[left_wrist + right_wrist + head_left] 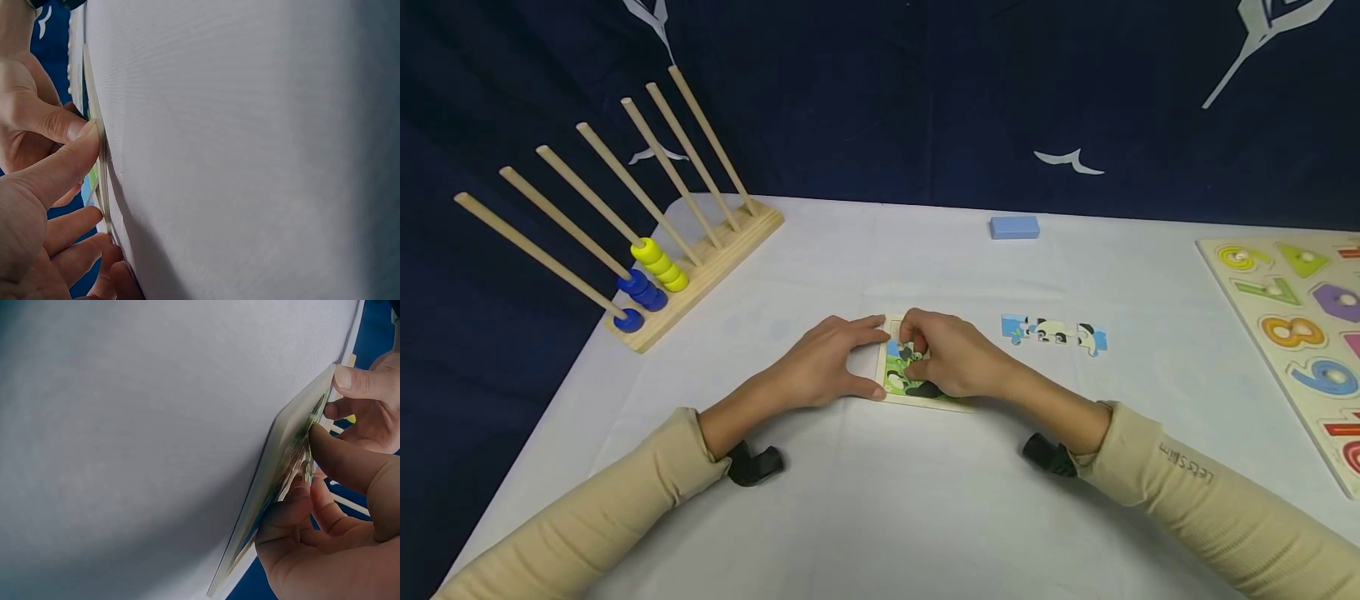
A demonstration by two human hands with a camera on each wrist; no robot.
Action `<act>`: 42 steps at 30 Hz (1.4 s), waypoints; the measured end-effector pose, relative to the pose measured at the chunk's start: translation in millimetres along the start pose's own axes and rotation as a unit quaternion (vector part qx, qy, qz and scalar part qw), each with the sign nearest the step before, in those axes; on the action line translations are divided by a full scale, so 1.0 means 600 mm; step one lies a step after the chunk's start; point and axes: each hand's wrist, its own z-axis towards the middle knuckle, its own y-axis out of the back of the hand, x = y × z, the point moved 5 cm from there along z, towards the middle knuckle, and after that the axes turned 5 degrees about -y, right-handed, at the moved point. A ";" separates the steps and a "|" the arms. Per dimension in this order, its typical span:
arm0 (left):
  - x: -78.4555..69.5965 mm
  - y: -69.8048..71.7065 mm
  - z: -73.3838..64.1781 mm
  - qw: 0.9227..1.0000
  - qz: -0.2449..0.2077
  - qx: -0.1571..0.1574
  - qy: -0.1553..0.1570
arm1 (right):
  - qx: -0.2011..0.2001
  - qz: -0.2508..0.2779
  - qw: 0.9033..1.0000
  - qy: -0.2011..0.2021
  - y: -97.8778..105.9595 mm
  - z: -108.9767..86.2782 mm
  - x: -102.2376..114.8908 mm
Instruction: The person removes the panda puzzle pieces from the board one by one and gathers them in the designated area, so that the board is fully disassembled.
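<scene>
A small panda jigsaw puzzle board point(895, 377) with a pale wooden rim lies mid-table, partly covered by the hands. My left hand point(823, 364) holds its left side, thumb at the near corner and fingers at the far end. Over the board, my right hand point(958, 354) has its thumb and curled fingers close together. In the right wrist view they pinch a puzzle piece point(309, 467), mostly hidden. Three loose pieces lie in a row to the right: a blue one point(1015, 327), a panda-face one point(1051, 332) and a blue-and-white one point(1092, 339).
A wooden peg abacus point(700, 279) with blue and yellow beads stands at the left back. A blue block point(1014, 227) lies near the far edge. At the right is a number and shape board point(1262, 317). A dark cloth point(850, 100) hangs behind the white table.
</scene>
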 end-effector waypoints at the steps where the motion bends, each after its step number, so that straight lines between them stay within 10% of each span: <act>1: -0.001 0.000 0.000 1.000 0.002 0.000 -0.004 | 0.000 0.000 1.000 -0.001 -0.001 0.000 0.000; 42: 0.000 0.001 0.002 1.000 -0.002 -0.016 -0.027 | -0.039 -0.039 0.998 0.009 0.009 -0.006 0.000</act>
